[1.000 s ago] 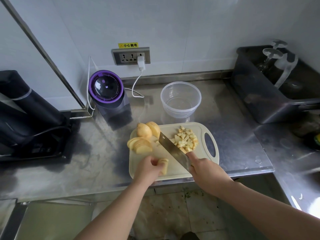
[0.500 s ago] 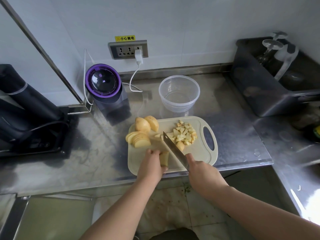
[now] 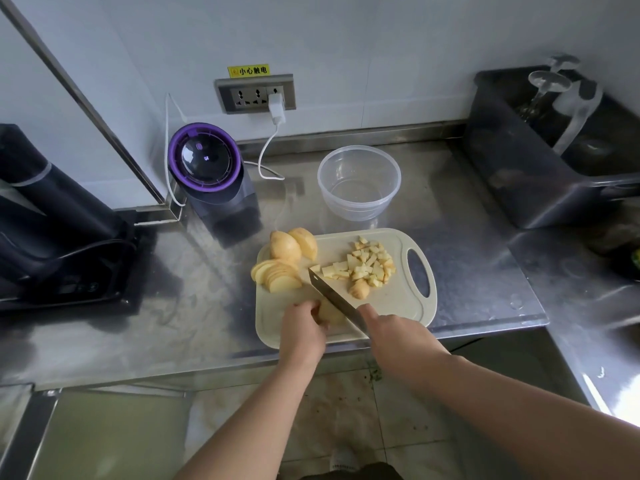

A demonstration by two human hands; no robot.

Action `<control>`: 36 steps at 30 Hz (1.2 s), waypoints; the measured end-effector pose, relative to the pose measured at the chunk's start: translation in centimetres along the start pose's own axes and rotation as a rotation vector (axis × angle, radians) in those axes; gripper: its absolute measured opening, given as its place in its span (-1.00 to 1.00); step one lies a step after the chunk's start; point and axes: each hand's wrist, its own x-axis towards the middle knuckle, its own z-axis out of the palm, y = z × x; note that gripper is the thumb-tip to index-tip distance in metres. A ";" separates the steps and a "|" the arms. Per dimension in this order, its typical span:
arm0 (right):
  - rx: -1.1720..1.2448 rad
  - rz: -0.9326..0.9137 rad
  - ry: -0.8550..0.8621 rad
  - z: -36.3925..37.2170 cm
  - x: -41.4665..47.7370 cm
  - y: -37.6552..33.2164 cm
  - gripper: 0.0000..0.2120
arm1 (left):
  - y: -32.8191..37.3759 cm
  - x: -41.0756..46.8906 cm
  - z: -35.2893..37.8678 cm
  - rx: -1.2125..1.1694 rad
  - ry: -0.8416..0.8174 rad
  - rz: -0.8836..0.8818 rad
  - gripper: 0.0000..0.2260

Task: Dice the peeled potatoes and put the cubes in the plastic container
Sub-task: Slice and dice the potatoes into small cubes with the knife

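A pale cutting board [image 3: 398, 306] lies at the counter's front edge. My left hand [image 3: 302, 332] holds a stack of potato slices [image 3: 330, 312] down on the board's near side. My right hand [image 3: 396, 334] grips a knife [image 3: 332, 294] whose blade angles up and left, right beside that stack. Potato cubes [image 3: 369, 266] are heaped on the right half of the board, with one rounded end piece [image 3: 359, 290] below them. A fan of slices [image 3: 277, 277] and two potato halves [image 3: 292, 245] sit at the board's left. The clear plastic container [image 3: 359, 183] stands empty behind the board.
A purple-lidded appliance [image 3: 207, 161] stands at the back left, its white cable [image 3: 266, 150] plugged into the wall socket [image 3: 256, 95]. A dark machine [image 3: 52, 216] fills the far left. A dark bin [image 3: 554, 150] with glassware sits at the right.
The knife has drawn back toward me and now rests against the stack under my left hand. The view has tilted down slightly. An end piece lies beside the cubes.
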 end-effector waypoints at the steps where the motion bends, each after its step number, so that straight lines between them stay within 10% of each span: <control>1: -0.010 -0.004 -0.003 -0.2 0.0 0.1 -0.50 | 0.1 0.0 0.0 -0.011 0.010 0.002 -0.71; 36: -0.121 -0.056 0.029 -0.4 -1.8 -0.4 -0.48 | 0.3 0.4 -0.1 -0.338 0.041 -0.139 -0.75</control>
